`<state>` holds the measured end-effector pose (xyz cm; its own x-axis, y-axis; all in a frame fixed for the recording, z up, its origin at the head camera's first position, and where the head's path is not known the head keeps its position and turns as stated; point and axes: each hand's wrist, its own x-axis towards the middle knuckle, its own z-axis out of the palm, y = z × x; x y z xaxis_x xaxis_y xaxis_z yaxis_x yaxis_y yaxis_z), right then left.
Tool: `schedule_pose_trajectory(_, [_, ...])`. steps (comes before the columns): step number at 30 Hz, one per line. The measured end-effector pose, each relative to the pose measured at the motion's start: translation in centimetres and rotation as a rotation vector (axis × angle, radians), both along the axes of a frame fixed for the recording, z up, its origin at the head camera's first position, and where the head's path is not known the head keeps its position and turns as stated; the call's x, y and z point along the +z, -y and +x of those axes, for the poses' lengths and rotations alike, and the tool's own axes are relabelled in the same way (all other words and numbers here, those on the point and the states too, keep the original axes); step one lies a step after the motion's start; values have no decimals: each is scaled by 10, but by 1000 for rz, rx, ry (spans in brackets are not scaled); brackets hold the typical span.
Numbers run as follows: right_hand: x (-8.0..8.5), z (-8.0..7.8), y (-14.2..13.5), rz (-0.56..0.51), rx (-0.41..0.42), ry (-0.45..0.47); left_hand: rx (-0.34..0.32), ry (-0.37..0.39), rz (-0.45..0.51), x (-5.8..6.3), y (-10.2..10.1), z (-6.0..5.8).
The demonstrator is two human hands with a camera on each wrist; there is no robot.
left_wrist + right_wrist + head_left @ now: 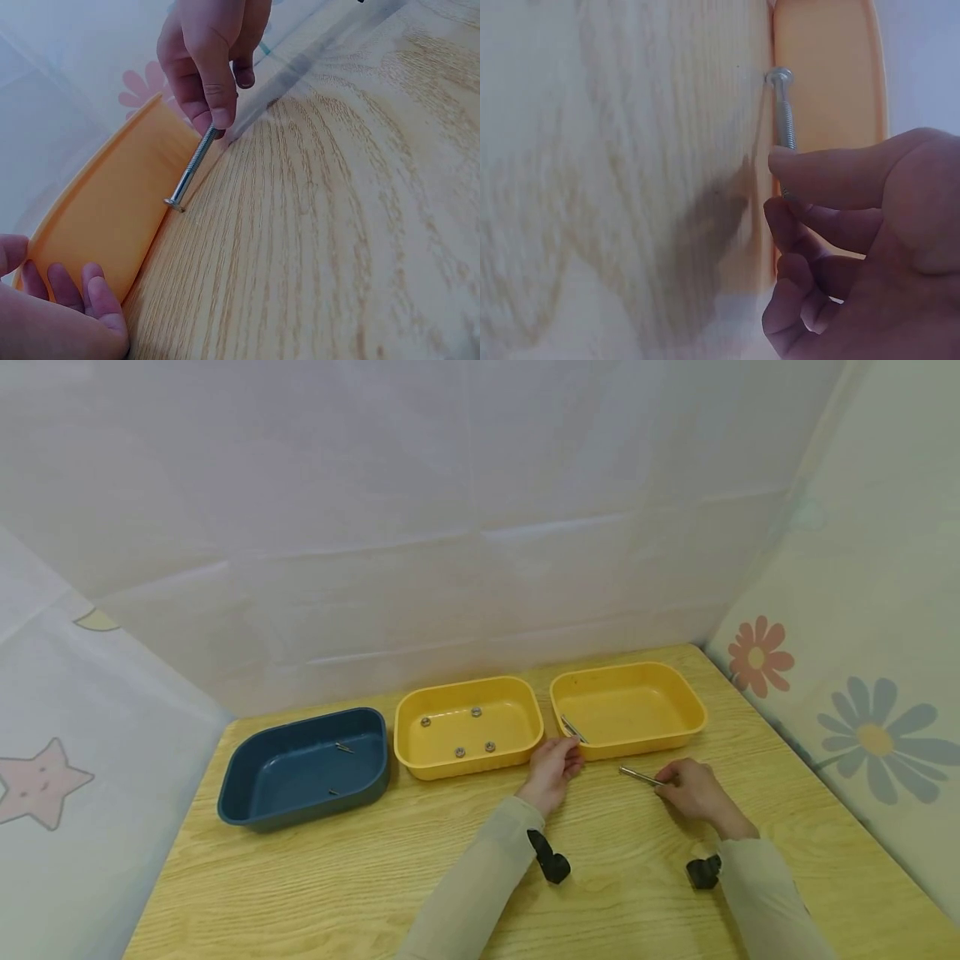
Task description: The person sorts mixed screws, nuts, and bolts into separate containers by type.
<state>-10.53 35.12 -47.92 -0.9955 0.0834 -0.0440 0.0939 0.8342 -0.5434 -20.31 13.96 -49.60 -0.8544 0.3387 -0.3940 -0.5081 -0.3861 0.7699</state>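
Note:
My right hand (693, 789) pinches a long silver bolt (639, 775) between thumb and fingers near its threaded end. The bolt's round head points away from the fingers, as the right wrist view shows, and it is held just in front of the right yellow bin (637, 749). My left hand (551, 774) grips that bin's near left corner, thumb at the rim and fingers against the outer wall (105, 232). Inside the same corner lie long silver bolts (574, 729), close to the left fingertips.
A middle yellow bin (465, 768) holds several nuts (476, 712). Left of it stands a dark blue bin (300, 818) with a few small screws (344, 747). All three stand in a row on the wooden table (360, 885), along the white wall covering (420, 610).

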Motion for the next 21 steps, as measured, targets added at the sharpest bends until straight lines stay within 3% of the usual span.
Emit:
schedule_pose_trajectory(7, [2,2,4,-38,34,-25,-3,-3,-1,0,0,0])
schedule_pose_trajectory(21, [12,8,9,-146,16,-9,6,1,-7,1,0,1])
